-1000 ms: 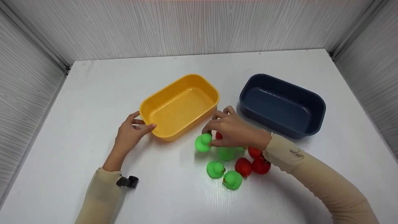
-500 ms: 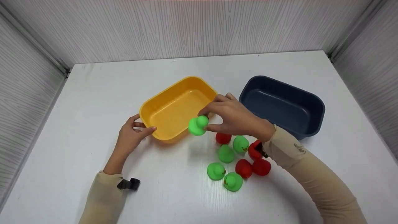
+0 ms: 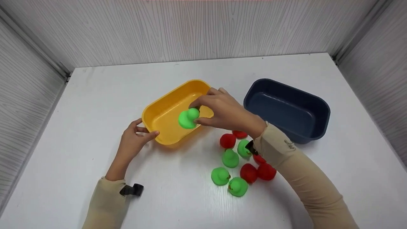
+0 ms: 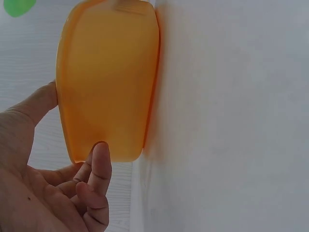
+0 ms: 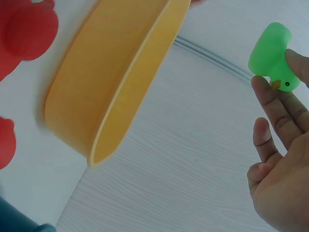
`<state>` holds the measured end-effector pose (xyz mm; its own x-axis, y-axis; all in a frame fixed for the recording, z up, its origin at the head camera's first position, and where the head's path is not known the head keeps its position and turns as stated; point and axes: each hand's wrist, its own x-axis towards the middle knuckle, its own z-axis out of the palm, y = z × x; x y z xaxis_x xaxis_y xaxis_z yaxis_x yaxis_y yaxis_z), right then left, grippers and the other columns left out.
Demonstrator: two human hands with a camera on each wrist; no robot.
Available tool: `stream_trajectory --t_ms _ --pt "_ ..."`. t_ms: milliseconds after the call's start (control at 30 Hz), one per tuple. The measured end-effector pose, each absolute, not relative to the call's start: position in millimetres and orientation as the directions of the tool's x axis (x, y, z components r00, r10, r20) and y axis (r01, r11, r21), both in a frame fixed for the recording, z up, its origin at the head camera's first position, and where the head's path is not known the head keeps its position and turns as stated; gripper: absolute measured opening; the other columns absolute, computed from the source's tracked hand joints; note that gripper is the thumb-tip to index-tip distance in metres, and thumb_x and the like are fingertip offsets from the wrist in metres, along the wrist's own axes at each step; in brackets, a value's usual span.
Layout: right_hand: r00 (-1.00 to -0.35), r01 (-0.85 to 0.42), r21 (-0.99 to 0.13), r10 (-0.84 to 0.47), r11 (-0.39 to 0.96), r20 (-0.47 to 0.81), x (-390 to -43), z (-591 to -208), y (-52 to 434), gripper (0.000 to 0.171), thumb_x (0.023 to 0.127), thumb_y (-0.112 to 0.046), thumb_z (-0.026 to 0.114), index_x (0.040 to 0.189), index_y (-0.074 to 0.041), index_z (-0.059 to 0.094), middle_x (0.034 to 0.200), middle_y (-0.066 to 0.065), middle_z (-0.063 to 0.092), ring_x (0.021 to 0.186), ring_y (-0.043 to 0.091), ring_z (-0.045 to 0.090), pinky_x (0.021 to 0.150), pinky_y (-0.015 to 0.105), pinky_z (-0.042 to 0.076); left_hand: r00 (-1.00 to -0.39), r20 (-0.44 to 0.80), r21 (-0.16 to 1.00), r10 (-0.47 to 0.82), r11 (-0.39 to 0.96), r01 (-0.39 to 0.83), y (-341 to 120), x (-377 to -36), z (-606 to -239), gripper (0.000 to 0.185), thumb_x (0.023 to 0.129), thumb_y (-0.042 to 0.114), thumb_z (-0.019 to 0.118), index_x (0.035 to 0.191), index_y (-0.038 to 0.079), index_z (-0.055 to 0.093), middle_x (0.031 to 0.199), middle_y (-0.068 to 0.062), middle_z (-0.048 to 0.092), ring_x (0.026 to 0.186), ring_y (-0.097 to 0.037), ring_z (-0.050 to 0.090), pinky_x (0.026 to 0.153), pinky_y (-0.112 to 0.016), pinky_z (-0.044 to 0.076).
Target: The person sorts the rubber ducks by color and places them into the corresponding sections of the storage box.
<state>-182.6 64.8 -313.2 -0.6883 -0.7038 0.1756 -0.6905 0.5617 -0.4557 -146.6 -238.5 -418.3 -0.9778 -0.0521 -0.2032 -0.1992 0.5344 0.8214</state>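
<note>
My right hand point(image 3: 221, 109) pinches a green rubber duck point(image 3: 187, 119) between thumb and fingers, above the yellow bin point(image 3: 165, 98). In the right wrist view the duck point(image 5: 273, 55) shows its orange beak and one dark eye, held up beyond the bin's rim. My left hand point(image 3: 135, 135) grips the near left corner of the bin, thumb over the rim and fingers along the outer wall. From the left wrist view the bin's end wall point(image 4: 106, 87) stands between thumb and fingers. The duck and right hand cover part of the bin's inside.
A dark blue bin point(image 3: 286, 105) stands at the right. Several green ducks point(image 3: 230, 158) and several red ones point(image 3: 249, 173) lie in a cluster in front of the bins, partly under the right forearm. White panels point(image 3: 203, 31) close off the table's back and sides.
My right hand has lifted the green duck off the table and carried it up and to the left, over the yellow bin. The left hand keeps its place on the bin.
</note>
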Motion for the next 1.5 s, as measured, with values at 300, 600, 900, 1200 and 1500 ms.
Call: stream_trajectory --t_ms 300,600,900,1200,1500 --pt "-0.694 -0.679 -0.463 -0.704 0.57 0.152 -192 -326 42 0.034 0.087 -0.03 0.071 0.117 -0.015 0.067 0.11 -0.002 0.07 0.1 0.021 0.049 0.092 0.036 0.037 -0.979 -0.199 0.822 -0.048 0.536 -0.193 -238 -145 -420 0.089 0.083 0.048 0.072 0.15 0.006 0.029 0.115 -0.016 0.057 0.082 -0.016 0.058 0.068 -0.023 0.047" --pt "-0.702 -0.668 -0.407 -0.709 0.623 0.068 -207 -354 20 0.031 0.089 -0.034 0.068 0.117 -0.018 0.067 0.108 -0.006 0.07 0.098 0.019 0.05 0.093 0.035 0.034 -0.977 -0.209 0.805 -0.048 0.559 -0.2 -238 -147 -419 0.091 0.083 0.051 0.07 0.15 0.006 0.027 0.114 -0.017 0.058 0.078 -0.02 0.06 0.067 -0.025 0.045" --pt "-0.696 -0.668 -0.33 -0.717 0.667 -0.041 -215 -373 9 0.031 0.09 -0.034 0.065 0.117 -0.019 0.067 0.109 -0.006 0.07 0.098 0.02 0.051 0.087 0.035 0.034 -0.974 -0.219 0.795 -0.05 0.57 -0.208 -239 -147 -418 0.089 0.085 0.048 0.069 0.151 0.006 0.026 0.115 -0.018 0.06 0.077 -0.013 0.058 0.07 -0.026 0.044" --pt "-0.679 -0.671 -0.277 -0.72 0.688 -0.142 -219 -379 0 0.03 0.089 -0.029 0.066 0.115 -0.016 0.068 0.104 -0.002 0.071 0.098 0.022 0.052 0.09 0.038 0.035 -0.977 -0.21 0.808 -0.036 0.557 -0.195 -240 -147 -419 0.091 0.084 0.049 0.069 0.151 0.006 0.026 0.112 -0.016 0.062 0.078 -0.014 0.06 0.069 -0.025 0.044" --pt "-0.688 -0.649 -0.26 -0.698 0.715 -0.2 -221 -382 -9 0.03 0.088 -0.031 0.067 0.115 -0.017 0.069 0.1 -0.003 0.069 0.097 0.021 0.051 0.087 0.036 0.034 -0.976 -0.216 0.81 -0.034 0.552 -0.198 -240 -147 -419 0.091 0.084 0.05 0.069 0.151 0.006 0.025 0.111 -0.015 0.062 0.078 -0.013 0.06 0.068 -0.025 0.045"
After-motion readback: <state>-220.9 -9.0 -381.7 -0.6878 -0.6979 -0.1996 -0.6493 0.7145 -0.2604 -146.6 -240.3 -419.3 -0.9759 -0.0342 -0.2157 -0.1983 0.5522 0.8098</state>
